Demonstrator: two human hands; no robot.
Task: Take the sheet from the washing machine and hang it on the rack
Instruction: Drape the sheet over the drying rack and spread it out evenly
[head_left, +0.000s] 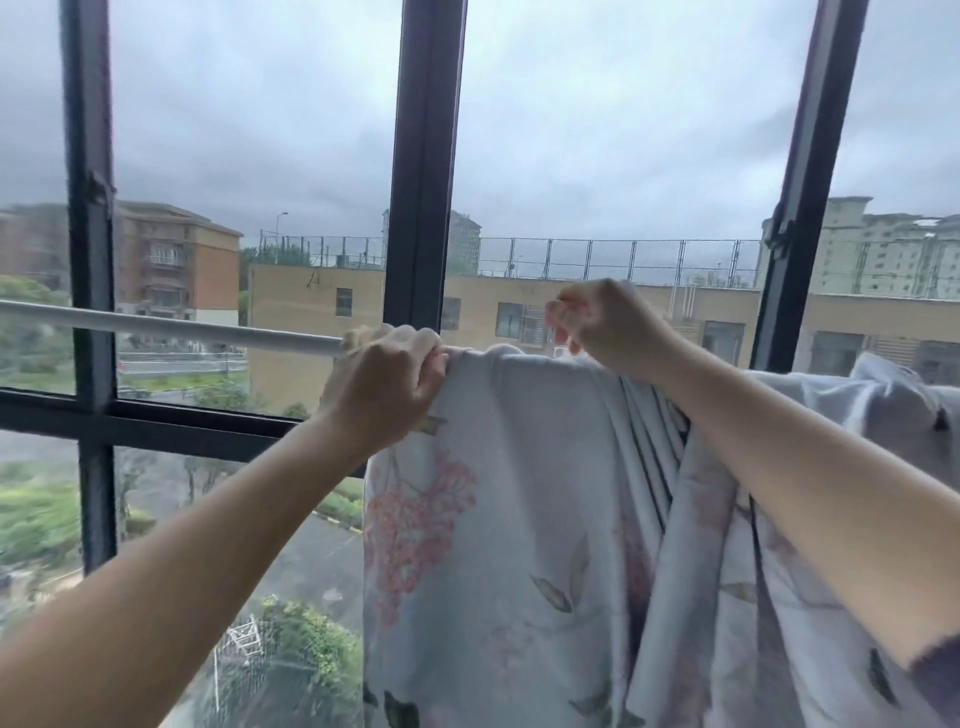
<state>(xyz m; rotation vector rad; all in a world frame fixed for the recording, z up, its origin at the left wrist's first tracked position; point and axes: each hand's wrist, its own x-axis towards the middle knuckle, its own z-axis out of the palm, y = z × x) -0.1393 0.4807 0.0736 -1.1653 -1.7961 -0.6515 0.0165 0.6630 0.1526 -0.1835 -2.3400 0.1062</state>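
Fingers of the left hand pinch the sheet edge at the rod, while the right hand hovers above the fold, its fingers curled narrow.

The pale grey-blue cotton sheet carries pink blossom clusters and scattered olive-green leaves. The round metal rack bar is plain white. The window frame behind is dark grey, almost black.
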